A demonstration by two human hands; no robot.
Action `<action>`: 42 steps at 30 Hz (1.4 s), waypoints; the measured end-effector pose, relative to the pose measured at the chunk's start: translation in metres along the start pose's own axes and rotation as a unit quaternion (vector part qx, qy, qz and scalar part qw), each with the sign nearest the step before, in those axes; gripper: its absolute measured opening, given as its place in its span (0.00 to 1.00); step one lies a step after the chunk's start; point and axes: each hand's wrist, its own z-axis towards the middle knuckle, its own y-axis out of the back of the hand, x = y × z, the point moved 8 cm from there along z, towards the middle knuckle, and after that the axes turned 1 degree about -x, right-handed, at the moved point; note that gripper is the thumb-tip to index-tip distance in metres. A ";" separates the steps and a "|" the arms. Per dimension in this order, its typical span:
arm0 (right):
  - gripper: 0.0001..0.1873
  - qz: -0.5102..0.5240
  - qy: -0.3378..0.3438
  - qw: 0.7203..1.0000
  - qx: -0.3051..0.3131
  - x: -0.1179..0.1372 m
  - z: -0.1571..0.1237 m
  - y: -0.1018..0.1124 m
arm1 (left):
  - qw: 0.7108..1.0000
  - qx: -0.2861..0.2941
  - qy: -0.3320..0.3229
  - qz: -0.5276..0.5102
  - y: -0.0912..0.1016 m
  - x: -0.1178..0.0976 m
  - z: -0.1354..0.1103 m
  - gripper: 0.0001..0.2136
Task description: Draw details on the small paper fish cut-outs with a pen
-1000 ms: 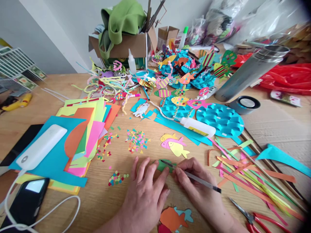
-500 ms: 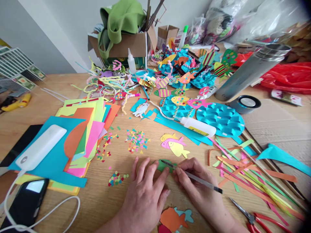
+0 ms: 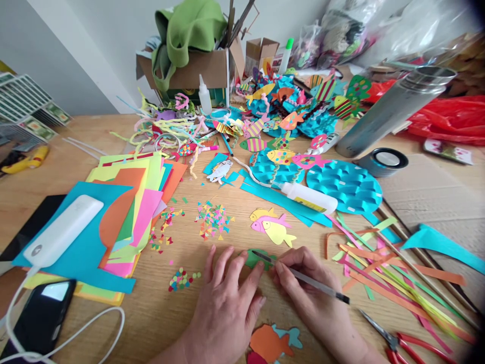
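Note:
A small green paper fish (image 3: pixel 254 258) lies flat on the wooden table, partly covered by my fingers. My left hand (image 3: pixel 229 288) rests palm down with fingers spread, its fingertips pressing on the green paper. In my right hand (image 3: pixel 308 283) a slim pen (image 3: pixel 318 284) with a black end is pinched, its tip touching the green paper. Just beyond are yellow and pink paper fish (image 3: pixel 279 232), overlapping one another. Close to my wrists lies an orange paper fish (image 3: pixel 268 339) over a light blue one (image 3: pixel 293 336).
Paper confetti (image 3: pixel 214 218) lies in piles ahead. Stacked coloured paper (image 3: pixel 151 202) and a white power bank (image 3: pixel 64 230) are at left. Paper strips (image 3: pixel 397 273) and red-handled pliers (image 3: pixel 394 341) are at right. A glue bottle (image 3: pixel 310 197) and a steel flask (image 3: pixel 394 111) stand farther back.
The pen's black end has shifted very slightly right and down. Otherwise both hands and the green paper fish look the same.

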 end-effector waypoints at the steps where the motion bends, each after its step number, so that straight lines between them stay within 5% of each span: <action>1: 0.12 0.001 -0.002 1.000 0.005 -0.002 -0.001 -0.001 | 1.000 0.000 -0.001 0.001 0.000 0.000 0.000 0.18; 42: 0.11 -0.033 0.026 0.998 -0.047 0.007 -0.001 0.009 | 1.000 -0.003 0.003 -0.007 0.002 0.000 0.001 0.17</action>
